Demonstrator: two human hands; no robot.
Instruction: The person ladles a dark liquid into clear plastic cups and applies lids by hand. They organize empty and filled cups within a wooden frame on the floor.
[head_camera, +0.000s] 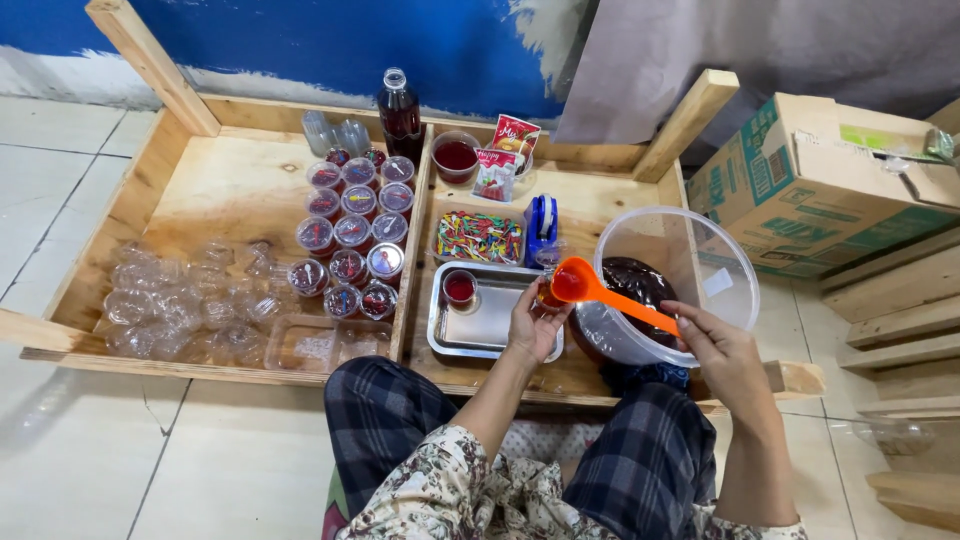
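My right hand (722, 352) grips the handle of an orange ladle (590, 289) filled with red liquid. The ladle bowl hangs over a small clear cup (549, 296) that my left hand (533, 325) holds above the metal tray (490, 325). One filled red cup (460, 288) stands on that tray. A large clear tub (690, 262) with dark red liquid at its bottom leans tilted beside my right hand.
Several lidded filled cups (352, 232) stand in the left section of the wooden tray (190, 180), with empty clear cups (180, 300) piled beside them. A dark bottle (399, 115), a red bowl (456, 156), packets, coloured spoons (479, 238) and a cardboard box (820, 190) are nearby.
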